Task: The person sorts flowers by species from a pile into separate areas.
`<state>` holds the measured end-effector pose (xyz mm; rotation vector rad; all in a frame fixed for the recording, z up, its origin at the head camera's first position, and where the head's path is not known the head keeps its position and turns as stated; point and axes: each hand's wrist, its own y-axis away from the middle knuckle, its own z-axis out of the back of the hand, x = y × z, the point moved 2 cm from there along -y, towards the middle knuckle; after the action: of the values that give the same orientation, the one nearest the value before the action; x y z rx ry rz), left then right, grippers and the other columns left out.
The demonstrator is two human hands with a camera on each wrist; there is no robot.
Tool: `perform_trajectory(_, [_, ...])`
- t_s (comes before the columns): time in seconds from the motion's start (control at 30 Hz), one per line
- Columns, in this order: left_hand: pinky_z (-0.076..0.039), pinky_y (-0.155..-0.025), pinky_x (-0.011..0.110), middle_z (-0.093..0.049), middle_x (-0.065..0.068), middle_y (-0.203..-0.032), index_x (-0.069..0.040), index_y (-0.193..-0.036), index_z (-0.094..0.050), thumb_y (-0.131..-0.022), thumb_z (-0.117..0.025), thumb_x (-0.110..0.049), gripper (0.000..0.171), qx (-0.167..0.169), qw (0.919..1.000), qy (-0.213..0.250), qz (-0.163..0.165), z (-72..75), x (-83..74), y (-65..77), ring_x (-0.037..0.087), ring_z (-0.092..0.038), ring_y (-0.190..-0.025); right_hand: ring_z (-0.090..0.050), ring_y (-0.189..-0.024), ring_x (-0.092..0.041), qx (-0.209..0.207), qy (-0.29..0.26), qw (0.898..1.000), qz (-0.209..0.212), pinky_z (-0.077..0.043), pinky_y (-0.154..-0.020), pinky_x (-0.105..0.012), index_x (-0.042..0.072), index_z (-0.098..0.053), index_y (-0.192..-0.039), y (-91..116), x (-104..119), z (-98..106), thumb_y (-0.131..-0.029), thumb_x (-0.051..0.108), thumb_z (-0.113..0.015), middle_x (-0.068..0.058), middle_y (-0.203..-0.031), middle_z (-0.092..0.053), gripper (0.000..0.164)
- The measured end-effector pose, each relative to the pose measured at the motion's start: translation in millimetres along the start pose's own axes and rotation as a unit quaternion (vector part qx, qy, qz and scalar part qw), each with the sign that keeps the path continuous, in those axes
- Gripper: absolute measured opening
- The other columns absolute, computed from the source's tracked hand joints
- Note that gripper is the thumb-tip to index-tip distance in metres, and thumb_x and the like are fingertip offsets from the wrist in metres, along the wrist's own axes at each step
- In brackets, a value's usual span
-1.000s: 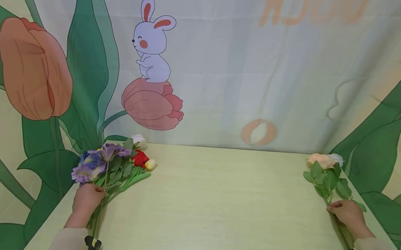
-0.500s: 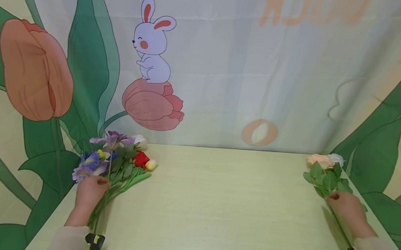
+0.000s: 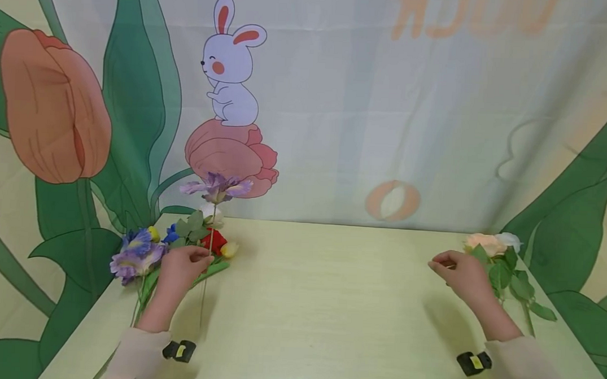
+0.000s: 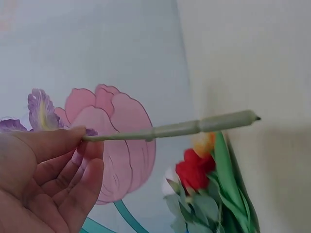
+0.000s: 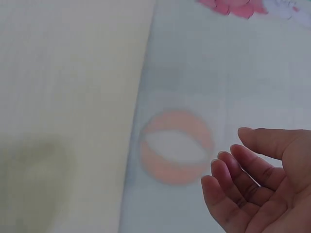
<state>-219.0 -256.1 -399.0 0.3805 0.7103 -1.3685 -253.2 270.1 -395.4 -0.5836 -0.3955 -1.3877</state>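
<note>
My left hand [image 3: 180,272] pinches the stem of a purple iris [image 3: 216,189] between thumb and fingers, its bloom upright above the hand. In the left wrist view the stem [image 4: 177,129] sticks out past the fingertips, thicker toward its pointed end. Behind that hand lies a bunch with a blue-purple iris [image 3: 136,256], a red rose [image 3: 215,241] and a pale yellow tulip [image 3: 229,249]. My right hand [image 3: 462,278] hovers over the table, fingers loosely bent and holding nothing. Just right of it lie a peach rose [image 3: 485,244] and a white flower [image 3: 508,241] with leafy stems.
The pale table [image 3: 324,303] ends at the back against a printed cloth [image 3: 317,99] showing a rabbit and tulips. Black straps with cameras [image 3: 179,351] sit at both wrists.
My left hand has lifted the purple iris out of the bunch and carried it right and up. My right hand has left the rose stems and moved left toward the middle.
</note>
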Motion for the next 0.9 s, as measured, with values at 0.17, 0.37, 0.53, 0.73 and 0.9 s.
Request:
perform_trajectory(0.17, [-0.049,-0.061,0.025,-0.074,0.020,-0.091,0.004,-0.103,-0.073,-0.091,-0.068,-0.012,0.020,-0.007,0.9996,0.026,-0.012,-10.9,-23.0,-2.9,0.024,-0.067,-0.075,-0.065,-0.092,-0.031,-0.009,-0.016,1.000,0.013,-0.051,-0.068,-0.033,0.000,-0.068,-0.110,-1,37,-12,-0.098,0.027,-0.062,-0.020,-0.105,-0.071,0.030])
perform_trajectory(0.37, [-0.054,-0.062,0.025,-0.074,0.020,-0.089,0.004,-0.105,-0.072,-0.091,-0.069,-0.011,0.021,0.002,0.9966,0.081,-0.010,-24.2,-48.7,-3.4,0.022,-0.070,-0.070,-0.065,-0.085,-0.019,0.002,-0.088,0.996,0.033,-0.054,-0.069,-0.027,0.004,-0.068,-0.111,-8,69,-33,-0.097,0.026,-0.063,-0.016,-0.105,-0.071,0.027])
perform_trajectory(0.53, [-0.059,-0.067,0.029,-0.074,0.019,-0.088,0.003,-0.106,-0.072,-0.091,-0.069,-0.012,0.021,0.023,0.9909,0.132,0.002,-41.2,-69.4,-3.3,0.018,-0.069,-0.068,-0.066,-0.085,-0.015,0.017,-0.143,0.988,0.052,-0.057,-0.068,-0.023,0.002,-0.070,-0.108,-15,90,-61,-0.095,0.020,-0.065,-0.015,-0.102,-0.072,0.022])
perform_trajectory(0.73, [-0.061,-0.069,0.031,-0.074,0.017,-0.087,0.002,-0.105,-0.073,-0.090,-0.071,-0.013,0.021,0.041,0.9841,0.173,0.000,-64.3,-88.1,-3.4,0.023,-0.070,-0.071,-0.066,-0.087,-0.016,0.067,-0.220,0.972,0.055,-0.060,-0.072,-0.028,0.001,-0.069,-0.108,-19,117,-97,-0.094,0.016,-0.066,-0.016,-0.103,-0.071,0.021])
perform_trajectory(0.9, [-0.060,-0.069,0.030,-0.074,0.016,-0.086,0.001,-0.105,-0.073,-0.090,-0.072,-0.014,0.021,0.054,0.9786,0.198,-0.011,-81.4,-101.1,-3.4,0.023,-0.070,-0.071,-0.064,-0.082,-0.012,0.087,-0.278,0.956,0.038,-0.061,-0.073,-0.030,-0.001,-0.068,-0.108,-18,137,-120,-0.093,0.014,-0.068,-0.016,-0.100,-0.071,0.021])
